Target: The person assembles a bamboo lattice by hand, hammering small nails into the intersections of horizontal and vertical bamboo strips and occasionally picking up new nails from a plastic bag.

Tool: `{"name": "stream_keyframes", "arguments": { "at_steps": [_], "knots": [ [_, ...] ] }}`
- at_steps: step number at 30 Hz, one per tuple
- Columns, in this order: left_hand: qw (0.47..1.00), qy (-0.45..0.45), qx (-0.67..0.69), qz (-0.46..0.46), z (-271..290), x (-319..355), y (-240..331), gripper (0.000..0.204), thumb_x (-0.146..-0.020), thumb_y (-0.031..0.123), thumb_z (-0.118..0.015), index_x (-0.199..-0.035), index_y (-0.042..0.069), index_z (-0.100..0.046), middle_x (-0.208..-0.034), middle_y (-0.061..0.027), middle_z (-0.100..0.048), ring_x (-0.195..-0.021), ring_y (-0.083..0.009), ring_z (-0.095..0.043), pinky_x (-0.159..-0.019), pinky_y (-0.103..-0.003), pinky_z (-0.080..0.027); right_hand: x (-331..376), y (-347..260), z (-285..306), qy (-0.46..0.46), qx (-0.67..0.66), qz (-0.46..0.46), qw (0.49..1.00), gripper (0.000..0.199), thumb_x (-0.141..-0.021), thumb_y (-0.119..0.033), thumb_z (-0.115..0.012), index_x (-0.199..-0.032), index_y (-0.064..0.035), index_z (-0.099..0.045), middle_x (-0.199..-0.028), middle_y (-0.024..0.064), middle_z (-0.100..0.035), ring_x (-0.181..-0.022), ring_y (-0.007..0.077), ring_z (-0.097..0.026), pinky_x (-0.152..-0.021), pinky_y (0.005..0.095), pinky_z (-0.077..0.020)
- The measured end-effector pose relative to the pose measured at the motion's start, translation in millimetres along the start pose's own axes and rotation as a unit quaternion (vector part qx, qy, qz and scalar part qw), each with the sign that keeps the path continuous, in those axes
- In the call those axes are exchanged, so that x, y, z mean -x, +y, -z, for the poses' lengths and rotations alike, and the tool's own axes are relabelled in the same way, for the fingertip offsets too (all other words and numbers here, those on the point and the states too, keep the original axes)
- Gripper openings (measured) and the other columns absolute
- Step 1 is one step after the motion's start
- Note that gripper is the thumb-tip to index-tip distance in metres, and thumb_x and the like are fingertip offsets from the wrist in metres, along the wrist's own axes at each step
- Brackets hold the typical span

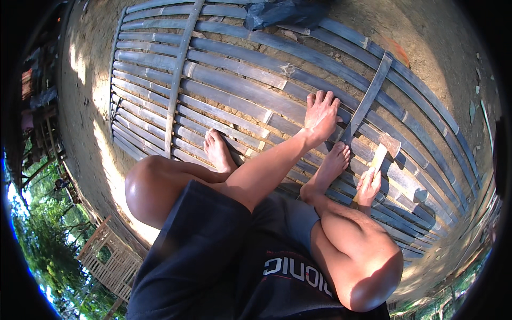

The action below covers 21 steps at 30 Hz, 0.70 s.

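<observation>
A hammer point(379, 158) with a pale wooden handle and a blocky brown head is in my right hand point(368, 184), whose fingers wrap round the handle. Its head point(390, 144) is over the bamboo slats, right of the cross strip. My left hand point(321, 115) reaches forward and curls over a bamboo slat point(288, 111), just left of the dark cross strip point(367, 101). The undersides of its fingers are hidden. Between the hands, my right foot point(334, 160) presses by the strip's near end. My left foot point(217, 151) stands on slats farther left.
Long grey bamboo slats form a panel on bare dirt point(426, 32), with gaps between them. Another cross strip point(178, 74) spans it at left. A dark plastic bag point(282, 14) lies at the far edge. A woven bamboo lattice point(112, 260) stands at lower left.
</observation>
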<state>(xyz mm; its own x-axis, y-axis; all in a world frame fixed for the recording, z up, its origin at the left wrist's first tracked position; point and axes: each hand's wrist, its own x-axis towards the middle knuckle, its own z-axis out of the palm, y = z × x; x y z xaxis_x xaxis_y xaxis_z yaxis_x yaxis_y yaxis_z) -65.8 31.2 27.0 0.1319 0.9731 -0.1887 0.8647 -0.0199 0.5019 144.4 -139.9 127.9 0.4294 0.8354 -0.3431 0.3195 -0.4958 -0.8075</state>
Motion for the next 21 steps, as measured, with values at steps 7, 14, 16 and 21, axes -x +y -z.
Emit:
{"name": "stream_keyframes", "arguments": {
  "at_steps": [7,14,16,21],
  "knots": [
    [0.999,-0.034,-0.01,-0.01,5.8,-4.1,1.4,0.044,-0.08,0.03,-0.082,-0.117,0.013,-0.065,-0.117,-0.0086,-0.055,-0.118,-0.0311,-0.048,-0.1,-0.049,-0.036,-28.9,30.1,-22.8,0.024,-0.059,0.012,0.998,0.028,-0.105,-0.026,-0.06,-0.09,-0.0021,-0.058,-0.07,0.0095,-0.056,-0.065,0.0257,-0.058,-0.062,0.0428,-0.0478],
    [1.0,-0.001,-0.011,-0.004,8.3,-1.0,-0.5,0.045,-0.081,0.033,-0.082,-0.119,0.015,-0.069,-0.118,-0.0056,-0.058,-0.116,-0.0304,-0.051,-0.097,-0.048,-0.037,-63.9,27.6,-47.1,0.051,0.15,0.164,0.974,0.032,-0.102,-0.031,-0.063,-0.099,0.0004,-0.064,-0.071,0.0185,-0.061,-0.063,0.0399,-0.058,-0.061,0.049,-0.0501],
    [1.0,-0.009,-0.013,-0.017,6.2,-3.3,0.8,0.044,-0.081,0.031,-0.082,-0.119,0.015,-0.068,-0.118,-0.0059,-0.058,-0.117,-0.0307,-0.051,-0.097,-0.048,-0.037,-65.4,28.3,-47.2,0.051,0.137,0.168,0.975,0.032,-0.102,-0.031,-0.062,-0.099,0.0005,-0.063,-0.071,0.0186,-0.061,-0.063,0.0398,-0.058,-0.061,0.049,-0.0497],
    [1.0,-0.006,-0.019,-0.023,-0.2,-2.6,-1.9,0.044,-0.083,0.03,-0.081,-0.121,0.015,-0.066,-0.119,-0.0064,-0.057,-0.119,-0.0322,-0.049,-0.098,-0.05,-0.036,-70.3,29.5,-48.8,0.048,0.127,0.179,0.974,0.031,-0.102,-0.03,-0.061,-0.098,0.0007,-0.062,-0.07,0.0189,-0.06,-0.062,0.0398,-0.057,-0.06,0.0488,-0.0487]
  ]
}}
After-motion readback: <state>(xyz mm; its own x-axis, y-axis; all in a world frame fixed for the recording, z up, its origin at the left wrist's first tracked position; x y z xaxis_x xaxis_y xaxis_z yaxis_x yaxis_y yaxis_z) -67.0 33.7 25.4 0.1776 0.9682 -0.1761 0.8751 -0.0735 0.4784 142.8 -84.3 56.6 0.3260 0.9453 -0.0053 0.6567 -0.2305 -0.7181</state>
